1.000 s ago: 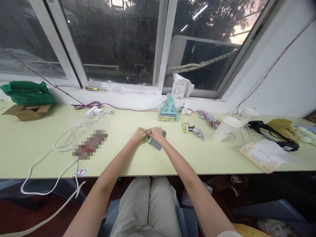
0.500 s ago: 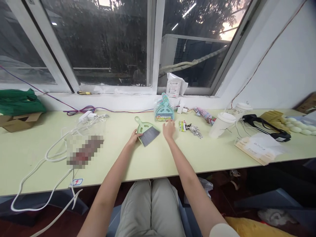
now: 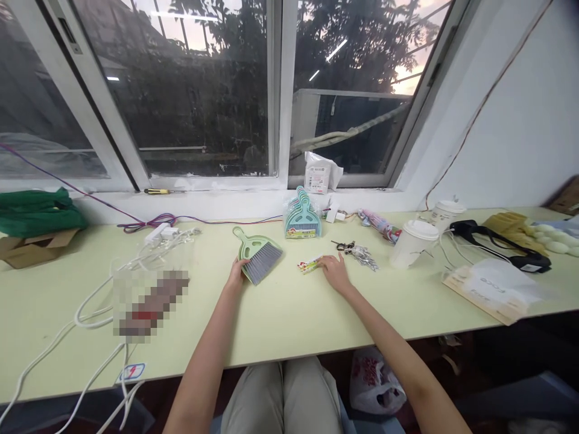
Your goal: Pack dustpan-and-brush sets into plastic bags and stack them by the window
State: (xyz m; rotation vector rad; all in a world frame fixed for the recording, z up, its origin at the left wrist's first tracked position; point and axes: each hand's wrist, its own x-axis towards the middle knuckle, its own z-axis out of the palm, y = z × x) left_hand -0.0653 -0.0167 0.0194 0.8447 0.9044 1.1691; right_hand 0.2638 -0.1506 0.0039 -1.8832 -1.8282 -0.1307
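A green dustpan with a grey-bristled brush lies tilted on the pale green table, and my left hand grips its left edge. My right hand holds the right end of a small colourful label card, just above the tabletop. Behind the card stands a stack of blue-green dustpan sets in clear wrap, with a yellow label across the front one. A bunch of keys lies beyond my right hand, to its right.
White cups, a black strapped device and a paper bag are on the right. White cables, a blurred-out item and an open cardboard box are on the left. The table's front edge runs above my lap.
My right hand has moved right and nearer from the wrapped stack and taken hold of the label card, which has moved left, away from the keys. My left hand and the green dustpan have shifted slightly left.
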